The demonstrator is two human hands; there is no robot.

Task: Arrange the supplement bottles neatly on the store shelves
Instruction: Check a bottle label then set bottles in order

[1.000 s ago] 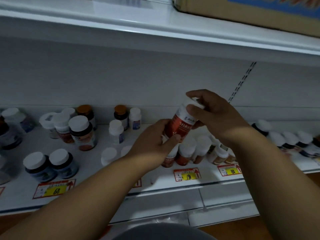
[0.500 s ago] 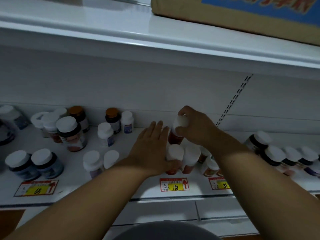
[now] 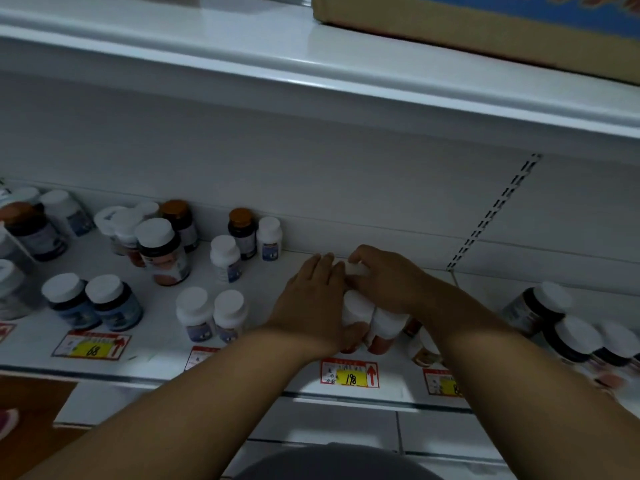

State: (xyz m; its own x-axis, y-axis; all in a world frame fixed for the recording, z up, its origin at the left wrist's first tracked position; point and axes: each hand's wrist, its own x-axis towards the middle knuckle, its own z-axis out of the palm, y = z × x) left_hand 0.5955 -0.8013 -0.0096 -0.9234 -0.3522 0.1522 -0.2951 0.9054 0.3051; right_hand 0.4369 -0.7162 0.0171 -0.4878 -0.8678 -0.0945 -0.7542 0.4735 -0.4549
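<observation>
Behind the 198 tag (image 3: 349, 373), the bottle (image 3: 356, 268) has come down from mid-air onto the shelf (image 3: 156, 362); right hand (image 3: 388, 282) fingers grasp its cap, left hand (image 3: 311, 299) lies flat, released.

White shelf (image 3: 166, 306) bearing supplement bottles (image 3: 194, 315)

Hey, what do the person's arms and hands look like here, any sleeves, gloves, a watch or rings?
Both forearms are bare right down to the bottom edge of the picture, so no sleeves show. The left hand and the right hand wear no gloves, and no watch or bracelet sits on either wrist. No ring is visible, though the picture is soft and some fingers are hidden.
</observation>
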